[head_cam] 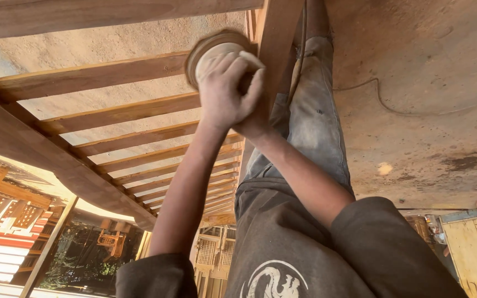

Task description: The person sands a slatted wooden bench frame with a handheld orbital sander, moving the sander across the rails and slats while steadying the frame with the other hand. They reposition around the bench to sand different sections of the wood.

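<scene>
Together, the left hand and the right hand are clasping a round sander, fingers curled tight over its pale top, and holding its disc against the post of a slatted wooden frame, just beside the person's dusty trouser leg.

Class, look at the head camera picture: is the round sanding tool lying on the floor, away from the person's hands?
No. Both hands, left hand and right hand, grip the round sanding tool against the wooden frame.
</scene>
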Demonstrator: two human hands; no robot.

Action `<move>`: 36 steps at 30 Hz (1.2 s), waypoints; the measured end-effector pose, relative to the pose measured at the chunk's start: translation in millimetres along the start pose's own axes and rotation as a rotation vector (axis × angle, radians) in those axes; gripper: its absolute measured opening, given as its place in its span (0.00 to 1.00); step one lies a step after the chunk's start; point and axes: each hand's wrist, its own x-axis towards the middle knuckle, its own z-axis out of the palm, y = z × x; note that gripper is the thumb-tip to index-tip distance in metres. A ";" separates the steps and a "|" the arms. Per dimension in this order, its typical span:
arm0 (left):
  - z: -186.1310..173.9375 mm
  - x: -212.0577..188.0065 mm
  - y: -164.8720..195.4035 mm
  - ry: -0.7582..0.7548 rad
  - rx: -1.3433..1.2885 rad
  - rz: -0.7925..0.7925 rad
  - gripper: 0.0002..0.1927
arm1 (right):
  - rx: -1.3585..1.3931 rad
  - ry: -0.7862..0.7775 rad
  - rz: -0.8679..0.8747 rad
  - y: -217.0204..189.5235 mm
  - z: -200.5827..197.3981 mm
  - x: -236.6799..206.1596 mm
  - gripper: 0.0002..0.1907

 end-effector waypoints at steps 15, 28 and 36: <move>-52.0 -14.8 -31.0 0.139 -0.038 -0.068 0.05 | -0.539 -0.015 -0.118 -14.5 51.3 17.3 0.28; -65.8 -45.3 -69.2 0.178 -0.050 0.009 0.09 | -0.696 0.016 -0.187 -9.4 83.8 13.1 0.26; -17.1 -11.5 -18.8 0.079 -0.104 0.024 0.06 | 0.187 0.068 0.079 -0.2 27.6 6.4 0.13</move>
